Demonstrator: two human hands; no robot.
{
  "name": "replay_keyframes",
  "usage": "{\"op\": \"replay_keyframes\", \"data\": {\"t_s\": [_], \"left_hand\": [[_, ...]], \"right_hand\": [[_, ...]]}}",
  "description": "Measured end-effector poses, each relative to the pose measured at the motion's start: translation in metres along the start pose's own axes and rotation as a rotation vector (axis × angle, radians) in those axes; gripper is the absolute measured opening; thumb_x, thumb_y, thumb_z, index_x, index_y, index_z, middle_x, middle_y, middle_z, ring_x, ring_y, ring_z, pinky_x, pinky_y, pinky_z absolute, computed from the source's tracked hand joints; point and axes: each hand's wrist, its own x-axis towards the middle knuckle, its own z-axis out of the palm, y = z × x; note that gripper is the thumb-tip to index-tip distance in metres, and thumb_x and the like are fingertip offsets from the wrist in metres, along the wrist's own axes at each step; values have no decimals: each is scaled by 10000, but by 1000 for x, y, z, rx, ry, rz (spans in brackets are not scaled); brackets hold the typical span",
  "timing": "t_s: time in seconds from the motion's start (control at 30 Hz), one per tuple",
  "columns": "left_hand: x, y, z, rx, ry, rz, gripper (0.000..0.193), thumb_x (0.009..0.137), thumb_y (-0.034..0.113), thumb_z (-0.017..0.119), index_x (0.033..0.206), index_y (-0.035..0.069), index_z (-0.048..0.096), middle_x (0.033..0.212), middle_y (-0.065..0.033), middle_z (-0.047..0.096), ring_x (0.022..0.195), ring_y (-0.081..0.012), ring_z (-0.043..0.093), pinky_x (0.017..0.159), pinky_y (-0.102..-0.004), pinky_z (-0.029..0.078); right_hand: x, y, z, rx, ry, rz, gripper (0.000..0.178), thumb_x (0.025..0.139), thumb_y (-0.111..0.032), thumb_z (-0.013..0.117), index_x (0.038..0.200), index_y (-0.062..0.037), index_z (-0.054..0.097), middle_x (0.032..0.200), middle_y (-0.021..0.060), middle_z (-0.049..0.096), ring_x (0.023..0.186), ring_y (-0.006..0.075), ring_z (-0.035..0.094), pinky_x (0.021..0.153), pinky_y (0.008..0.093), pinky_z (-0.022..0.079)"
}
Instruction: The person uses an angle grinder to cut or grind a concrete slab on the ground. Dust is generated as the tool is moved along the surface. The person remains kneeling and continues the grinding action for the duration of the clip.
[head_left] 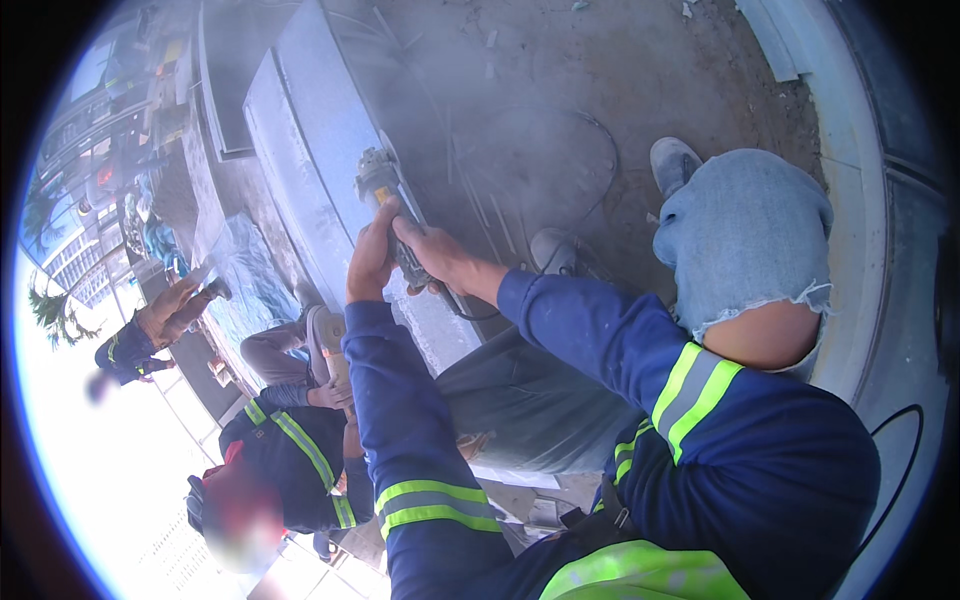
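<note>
Both my hands are closed round an angle grinder (379, 172), its head pointing away from me. My left hand (370, 258) grips it near the head on the left side. Wrapped round the body from the right is my right hand (438, 252). The grinder head is over the edge of a long pale board (318, 75); whether its disc touches the board I cannot tell, as the disc is not clearly visible. A dark cord (470, 316) trails from the tool's rear end.
Dust hazes the dirty floor (640, 60), where a cable loop (612, 150) lies. A crouching co-worker (300, 440) is close on my left; another person (140, 345) bends farther off. My denim-covered knee (745, 225) is at right, beside a pale ledge (855, 200).
</note>
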Motion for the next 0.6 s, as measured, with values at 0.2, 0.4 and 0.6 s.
{"op": "replay_keyframes", "data": {"t_s": [0.2, 0.4, 0.6], "left_hand": [[4, -3, -1, 47, 40, 28, 696, 1090, 530, 705, 1344, -118, 689, 1115, -126, 750, 949, -194, 735, 789, -351, 586], [0, -2, 2, 51, 57, 38, 692, 1094, 519, 703, 1345, -126, 687, 1117, -130, 749, 961, -196, 740, 795, -351, 590], [-12, -1, 5, 19, -2, 30, 670, 1108, 498, 689, 1345, -129, 685, 1121, -145, 759, 957, -214, 755, 809, -359, 603]], "right_hand": [[10, 2, -2, -1, -7, -8, 708, 1126, -690, 468, 1241, -22, 673, 859, 67, 707, 620, 211, 760, 385, 299, 424], [10, 2, -2, 13, -15, 15, 711, 1122, -691, 475, 1242, -20, 677, 866, 75, 711, 621, 220, 760, 383, 310, 428], [-3, 7, -1, 1, -24, 12, 687, 1143, -666, 451, 1286, -26, 657, 913, 80, 720, 636, 209, 770, 376, 291, 420]]}}
